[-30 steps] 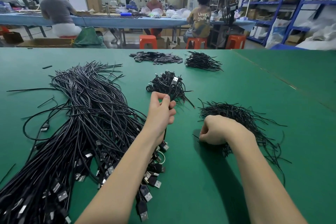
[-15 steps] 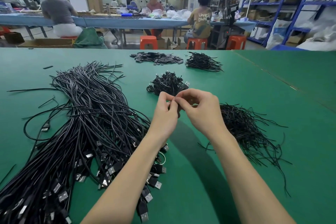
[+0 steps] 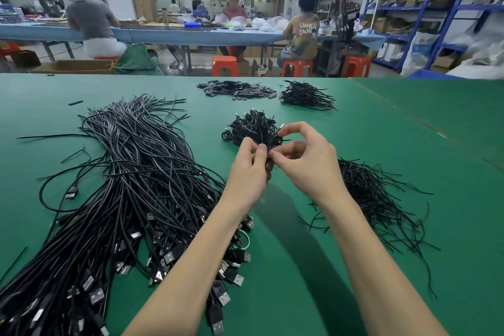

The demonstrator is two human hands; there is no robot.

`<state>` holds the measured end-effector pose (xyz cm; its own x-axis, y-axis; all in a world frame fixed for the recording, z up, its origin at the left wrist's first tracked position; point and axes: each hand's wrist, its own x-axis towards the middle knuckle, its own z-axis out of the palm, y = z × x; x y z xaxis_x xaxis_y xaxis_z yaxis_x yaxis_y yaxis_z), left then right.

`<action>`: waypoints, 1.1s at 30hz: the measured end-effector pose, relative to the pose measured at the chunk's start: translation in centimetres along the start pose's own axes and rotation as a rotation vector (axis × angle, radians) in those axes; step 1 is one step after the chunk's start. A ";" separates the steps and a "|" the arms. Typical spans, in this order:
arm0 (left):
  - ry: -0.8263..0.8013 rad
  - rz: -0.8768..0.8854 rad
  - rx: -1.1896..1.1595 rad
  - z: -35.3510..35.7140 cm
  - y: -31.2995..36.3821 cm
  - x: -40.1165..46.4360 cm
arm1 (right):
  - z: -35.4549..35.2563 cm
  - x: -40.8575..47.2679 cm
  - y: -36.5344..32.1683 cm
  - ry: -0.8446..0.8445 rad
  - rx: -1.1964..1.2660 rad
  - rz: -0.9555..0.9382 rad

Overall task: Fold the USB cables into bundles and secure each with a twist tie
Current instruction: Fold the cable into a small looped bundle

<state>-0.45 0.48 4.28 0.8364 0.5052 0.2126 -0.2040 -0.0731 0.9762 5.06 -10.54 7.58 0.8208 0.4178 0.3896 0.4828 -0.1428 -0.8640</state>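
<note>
Left hand (image 3: 249,169) grips the folded cable bundle (image 3: 268,151) above the table (image 3: 300,281), at 12 o'clock from centre. Right hand (image 3: 305,161) pinches the twist tie (image 3: 281,136). Wrap snugly at mid-bundle; twist ends evenly.

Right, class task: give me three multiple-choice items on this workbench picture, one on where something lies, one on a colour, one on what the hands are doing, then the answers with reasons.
1. Where does the heap of loose twist ties lie?
A. right of the hands
B. left of the long cables
C. on a stool

2. What colour is the table?
A. blue
B. green
C. white

3. What are the hands doing?
A. lying flat on the table
B. both pinching a small cable bundle
C. lifting the long cables

Answers:
1 A: the thin wires sit beside the right hand.
2 B: the bare surface is green.
3 B: the left hand and right hand meet on the cable bundle, above the table.
</note>
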 end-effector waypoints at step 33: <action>-0.152 0.053 -0.317 0.4 1.3 -0.7 | -4.5 7.8 0.1 -0.696 0.277 0.594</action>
<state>-1.13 -0.32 5.43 0.8817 0.3727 0.2894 -0.3769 0.1873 0.9071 12.87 -11.34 12.00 0.5000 0.7980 -0.3365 -0.1163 -0.3231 -0.9392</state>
